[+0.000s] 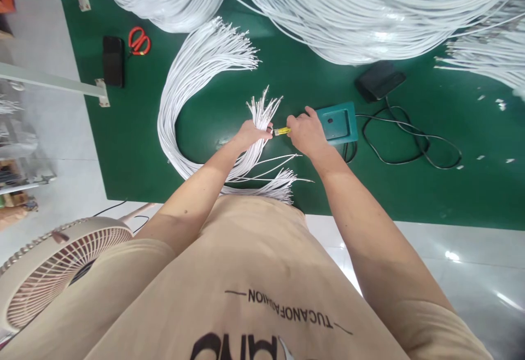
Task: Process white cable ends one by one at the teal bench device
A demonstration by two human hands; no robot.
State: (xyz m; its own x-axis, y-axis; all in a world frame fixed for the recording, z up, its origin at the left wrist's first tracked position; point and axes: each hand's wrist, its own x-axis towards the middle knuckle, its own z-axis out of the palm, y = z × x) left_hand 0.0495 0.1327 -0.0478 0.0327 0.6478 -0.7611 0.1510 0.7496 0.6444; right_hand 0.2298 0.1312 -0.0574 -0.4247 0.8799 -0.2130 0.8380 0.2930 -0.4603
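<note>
In the head view my left hand (251,134) is closed around a bunch of thin white cables (262,109), their small-tipped ends fanning out above the fingers. My right hand (307,132) pinches a small yellow piece with a pale, clear-looking tip (282,131). That tip points at my left thumb and fingers; whether it touches a cable end is too small to tell. Beside my right hand lies a teal box with a recessed top (337,123), partly covered by the hand. From my left hand the cables curve down toward my body, where more loose ends (283,185) lie.
Large coils of white cable (361,15) cover the back of the green table (410,196). A curved cable bundle (172,92), red-handled scissors (139,41) and a black phone-like object (113,61) lie left. Right are a black block (379,81) and a black cord (426,155). A fan (69,267) stands lower left.
</note>
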